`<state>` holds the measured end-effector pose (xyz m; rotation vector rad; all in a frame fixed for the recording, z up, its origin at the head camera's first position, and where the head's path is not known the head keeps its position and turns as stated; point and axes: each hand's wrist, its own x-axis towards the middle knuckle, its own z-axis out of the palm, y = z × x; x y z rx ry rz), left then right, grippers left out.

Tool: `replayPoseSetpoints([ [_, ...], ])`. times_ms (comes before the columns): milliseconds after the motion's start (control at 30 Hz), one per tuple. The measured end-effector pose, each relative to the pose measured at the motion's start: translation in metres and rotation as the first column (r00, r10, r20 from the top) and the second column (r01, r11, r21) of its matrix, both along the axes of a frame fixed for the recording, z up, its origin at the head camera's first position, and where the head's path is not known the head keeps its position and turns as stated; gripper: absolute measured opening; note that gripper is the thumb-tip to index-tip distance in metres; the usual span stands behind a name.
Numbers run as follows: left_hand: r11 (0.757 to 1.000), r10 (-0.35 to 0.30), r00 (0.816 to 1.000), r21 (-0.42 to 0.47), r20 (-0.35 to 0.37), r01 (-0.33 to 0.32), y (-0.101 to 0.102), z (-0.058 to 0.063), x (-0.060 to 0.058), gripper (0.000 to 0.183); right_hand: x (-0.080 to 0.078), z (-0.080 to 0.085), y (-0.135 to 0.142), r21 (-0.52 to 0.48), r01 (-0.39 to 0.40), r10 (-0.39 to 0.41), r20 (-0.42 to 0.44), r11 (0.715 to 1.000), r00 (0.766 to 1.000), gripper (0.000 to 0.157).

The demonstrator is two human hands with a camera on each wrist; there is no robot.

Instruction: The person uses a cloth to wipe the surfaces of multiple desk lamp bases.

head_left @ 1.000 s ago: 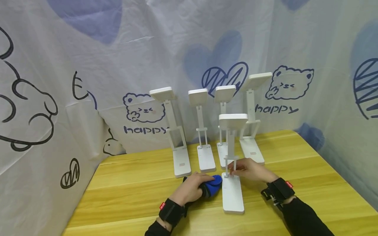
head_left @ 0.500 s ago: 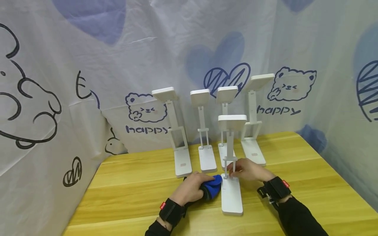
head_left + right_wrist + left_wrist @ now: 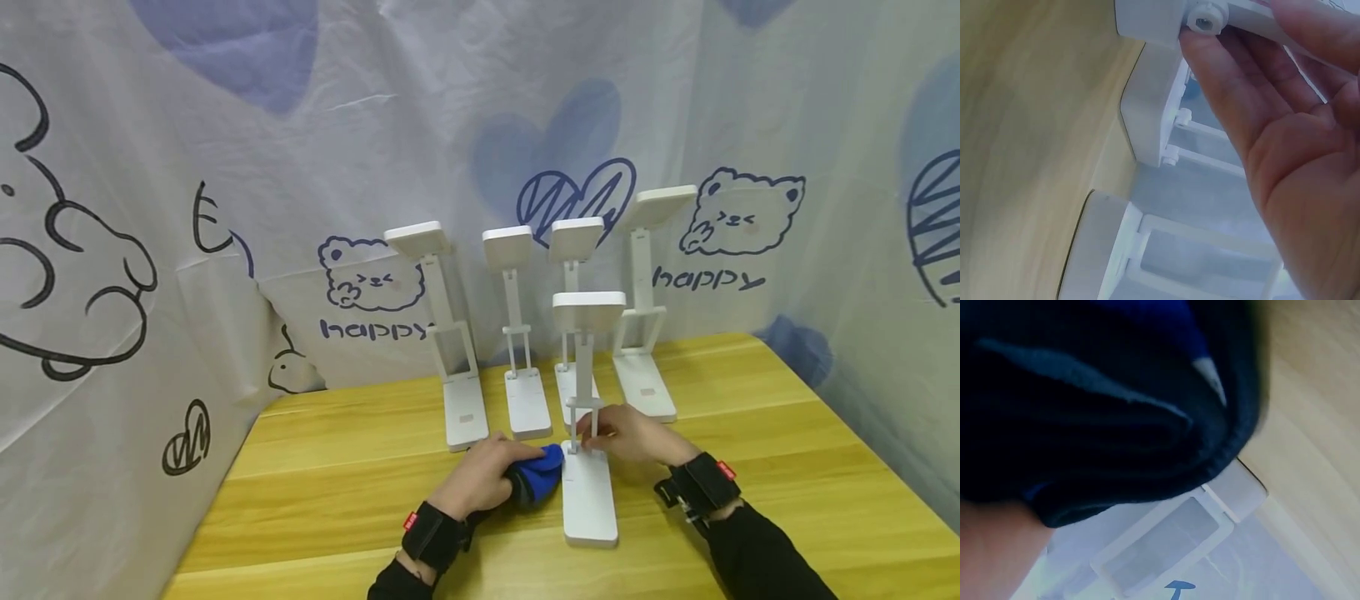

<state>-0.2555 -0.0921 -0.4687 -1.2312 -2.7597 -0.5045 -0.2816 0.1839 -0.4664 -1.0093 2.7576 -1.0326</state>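
My left hand (image 3: 483,479) grips a folded blue and black cloth (image 3: 542,475) at the left side of the nearest white desk lamp (image 3: 588,500). In the left wrist view the thick dark folds of the cloth (image 3: 1122,431) fill the upper part, and most of the hand is hidden. My right hand (image 3: 633,433) reaches behind that lamp and holds its lower arm just above the base. The right wrist view has the thumb and fingers of my right hand (image 3: 1304,144) around the thin arm beside the round hinge (image 3: 1205,19). The lamp stands upright, its head tilted forward.
Several more white desk lamps stand unfolded in a row behind, from the left one (image 3: 465,412) to the right one (image 3: 643,383). A printed white curtain (image 3: 450,100) hangs behind the wooden table (image 3: 322,467) and along both its sides.
The head view has shifted slightly, with the lamps appearing a few pixels over. Both hands keep their hold on the cloth and the front lamp.
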Motion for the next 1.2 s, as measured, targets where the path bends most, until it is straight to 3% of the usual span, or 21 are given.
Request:
replayPoseSetpoints([
  [100, 1.0, -0.01, 1.0, 0.026, -0.006, 0.01, 0.001, 0.002, 0.001, 0.067, 0.0, -0.001, 0.0, 0.001, -0.003, 0.003, -0.013, 1.0, 1.0, 0.009],
  [300, 0.996, -0.085, 0.993, -0.007, -0.083, 0.085, 0.016, 0.0, 0.004, 0.068, -0.001, -0.003, 0.001, 0.026, -0.009, 0.01, -0.036, 1.0, 0.999, 0.012],
  [567, 0.997, -0.031, 0.986, -0.069, -0.165, 0.02, 0.034, -0.001, 0.011, 0.06, 0.0, 0.0, 0.002, 0.025, -0.014, 0.013, 0.022, 1.0, 1.0, 0.016],
  [867, 0.991, -0.037, 0.956, -0.134, -0.292, -0.002, 0.049, -0.004, 0.016, 0.05, 0.002, 0.0, 0.0, 0.019, -0.033, 0.032, 0.017, 0.999, 0.999, 0.02],
  [1200, 0.982, -0.082, 0.905, -0.191, -0.417, 0.001, 0.068, -0.003, 0.019, 0.045, 0.001, 0.0, -0.001, 0.049, 0.001, 0.0, -0.029, 0.999, 1.0, 0.021],
])
